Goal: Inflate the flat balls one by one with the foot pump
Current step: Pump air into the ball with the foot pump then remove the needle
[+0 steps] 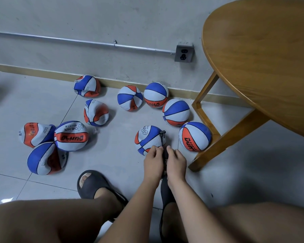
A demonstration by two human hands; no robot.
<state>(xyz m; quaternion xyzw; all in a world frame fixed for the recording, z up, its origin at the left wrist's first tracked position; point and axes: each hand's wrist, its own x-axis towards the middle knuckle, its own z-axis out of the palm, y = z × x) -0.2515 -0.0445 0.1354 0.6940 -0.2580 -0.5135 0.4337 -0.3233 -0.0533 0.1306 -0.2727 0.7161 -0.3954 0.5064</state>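
A blue, white and orange ball [148,138] lies on the floor just in front of my hands, with a black needle nozzle [162,135] stuck into its top. My left hand [154,163] and my right hand [175,161] sit side by side below the ball, fingers curled round the black pump part [165,157] between them. The pump hose [162,214] runs back past my right foot. Most of the pump is hidden by my hands and arms. Several crumpled flat balls [46,157] lie at the left. Round, full balls [194,135] sit at the right.
A round wooden table [263,55] fills the upper right; its legs [203,118] stand close beside the full balls. The wall with a metal pipe and a socket [184,53] runs behind. My left foot in a black sandal [93,184] rests on the tiles.
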